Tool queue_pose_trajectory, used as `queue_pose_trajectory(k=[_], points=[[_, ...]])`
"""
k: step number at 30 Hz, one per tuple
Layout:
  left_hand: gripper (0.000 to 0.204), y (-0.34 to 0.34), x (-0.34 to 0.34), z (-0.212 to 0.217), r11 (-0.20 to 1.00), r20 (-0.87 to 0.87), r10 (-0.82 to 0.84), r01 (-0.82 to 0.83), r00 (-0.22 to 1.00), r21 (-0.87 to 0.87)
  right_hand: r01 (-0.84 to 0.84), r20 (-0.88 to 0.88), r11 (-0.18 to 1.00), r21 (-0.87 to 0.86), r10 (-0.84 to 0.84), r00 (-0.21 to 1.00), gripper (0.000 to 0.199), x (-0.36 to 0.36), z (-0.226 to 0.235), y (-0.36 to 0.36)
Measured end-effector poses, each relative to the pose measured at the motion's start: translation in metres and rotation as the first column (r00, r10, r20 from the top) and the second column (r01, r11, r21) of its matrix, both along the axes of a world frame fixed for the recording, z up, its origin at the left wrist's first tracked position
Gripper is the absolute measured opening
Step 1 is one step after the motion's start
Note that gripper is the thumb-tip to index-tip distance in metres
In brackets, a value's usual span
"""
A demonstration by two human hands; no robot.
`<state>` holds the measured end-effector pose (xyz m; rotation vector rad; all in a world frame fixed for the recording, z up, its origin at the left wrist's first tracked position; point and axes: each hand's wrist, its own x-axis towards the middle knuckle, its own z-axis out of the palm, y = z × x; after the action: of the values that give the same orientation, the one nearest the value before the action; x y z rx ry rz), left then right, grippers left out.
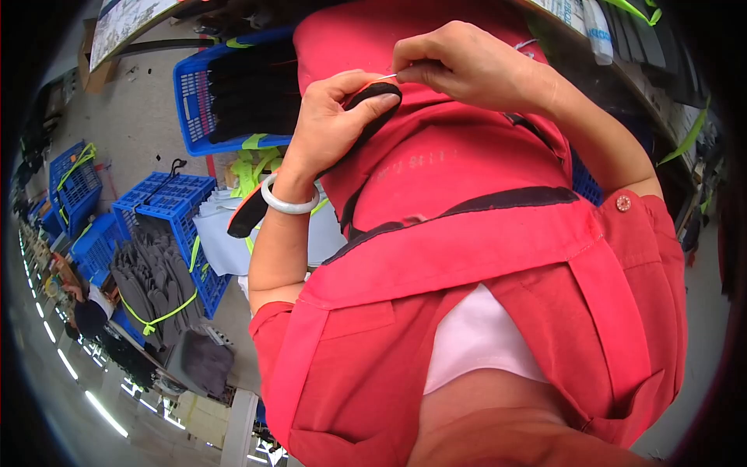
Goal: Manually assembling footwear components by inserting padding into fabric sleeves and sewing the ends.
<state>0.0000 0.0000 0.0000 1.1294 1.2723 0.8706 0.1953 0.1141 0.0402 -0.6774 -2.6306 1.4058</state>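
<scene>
My left hand (331,121) is closed round a long black insole (247,212) with an orange edge. One rounded end of it shows under my thumb, and the other sticks out behind my wrist. My right hand (467,66) is in a pinch at that upper end, with a thin, shiny, needle-like tool (384,78) between its fingers. The tip of this tool meets the insole by my left forefinger; the rest is hidden in my right hand. Both hands are above the red apron (420,167) on my lap.
A blue crate (187,101) full of dark pieces stands beyond my left hand. More blue crates (167,191) and a tied bundle of grey insole-shaped pieces (156,284) are at left. White sheets (222,233) lie near my left elbow. A table edge (580,27) runs along the upper right.
</scene>
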Motion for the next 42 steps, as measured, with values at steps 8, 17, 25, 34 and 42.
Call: queue_pose_trajectory(k=[8,17,25,34,42], points=[[0.019,-0.002,0.013,-0.002,0.997,-0.068,-0.076,0.076,0.995,-0.001,-0.114,0.14,0.991,0.065,0.104,0.985,0.013,0.002,0.014,0.0],[0.017,-0.003,0.013,-0.018,0.998,-0.087,-0.046,0.049,0.995,0.033,0.139,0.141,0.899,-0.416,-0.087,0.986,0.016,0.006,-0.029,-0.014],[0.019,-0.001,0.007,-0.022,0.989,0.048,-0.099,0.104,0.994,-0.103,0.164,0.225,0.797,-0.582,-0.036,0.974,0.022,0.012,-0.034,-0.009],[0.02,0.0,-0.001,-0.018,0.991,0.127,-0.063,0.078,0.99,-0.112,0.117,0.175,0.896,-0.428,-0.044,0.983,0.016,0.016,-0.021,-0.011],[0.021,-0.003,0.001,-0.021,0.99,0.11,-0.068,0.081,0.992,-0.113,0.105,0.182,0.935,-0.34,-0.044,0.982,0.016,0.016,-0.015,-0.012]])
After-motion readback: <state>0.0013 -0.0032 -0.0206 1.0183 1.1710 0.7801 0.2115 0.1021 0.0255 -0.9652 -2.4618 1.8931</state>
